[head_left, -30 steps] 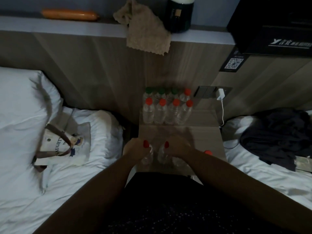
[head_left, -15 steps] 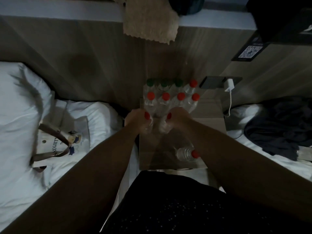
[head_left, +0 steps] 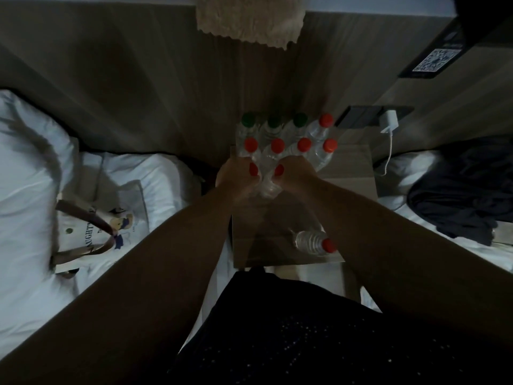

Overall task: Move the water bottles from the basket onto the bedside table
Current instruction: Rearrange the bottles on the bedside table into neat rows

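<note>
Two rows of clear water bottles (head_left: 277, 147) with red and green caps stand at the back of the wooden bedside table (head_left: 349, 173). My left hand (head_left: 233, 179) grips a red-capped bottle (head_left: 253, 169) just in front of the front row. Beside it my right hand (head_left: 295, 173) grips another red-capped bottle (head_left: 278, 171). Both held bottles are upright and close together. One more red-capped bottle (head_left: 313, 241) lies on its side near the table's front right. No basket shows in view.
A white bed with a printed tote bag (head_left: 100, 226) lies left of the table. Dark clothing (head_left: 466, 190) sits on the bed at right. A white charger (head_left: 390, 122) with cable hangs on the wall panel. A beige cloth (head_left: 249, 20) drapes from the shelf above.
Both hands have carried their bottles away from me, from the table's front up to the standing rows. The camera has tilted down and closer.
</note>
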